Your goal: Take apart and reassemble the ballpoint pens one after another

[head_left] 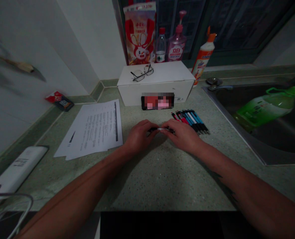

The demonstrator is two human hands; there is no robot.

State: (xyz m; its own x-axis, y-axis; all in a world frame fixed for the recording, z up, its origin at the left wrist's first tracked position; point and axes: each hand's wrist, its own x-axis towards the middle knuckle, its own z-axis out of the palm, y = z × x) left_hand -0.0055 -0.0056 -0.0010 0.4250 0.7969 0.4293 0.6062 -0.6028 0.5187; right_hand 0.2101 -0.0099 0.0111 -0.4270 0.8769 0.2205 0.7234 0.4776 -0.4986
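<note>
At the speckled stone countertop [162, 181], our forearms reach in toward 12 o'clock and our hands meet just in front of us. Our left hand [139, 136] and right hand [183, 134] hold a slim black pen [161, 129] crosswise between them, with a pale stretch of it showing in the narrow gap. The fingers of both hands curl over it and pinch it from either end, though we cannot tell where the thumbs press.

Just past our right hand, at 1 o'clock, a row of red, blue and black pens [191, 121] lies side by side. Beside our left hand, at 11 o'clock, sit overlapping printed sheets [92, 129]. At 12 o'clock, a white cardboard box [154, 83] carries wire-framed eyeglasses [142, 72], and a pixelated object [157, 101] stands against its front. Behind the box rise a printed snack bag [139, 33], a water bottle [160, 46] and a pink pump bottle [176, 41]. A steel sink [252, 124] at 2 o'clock holds a green bottle [264, 108], and a white power strip [16, 167] lies at 9 o'clock.
</note>
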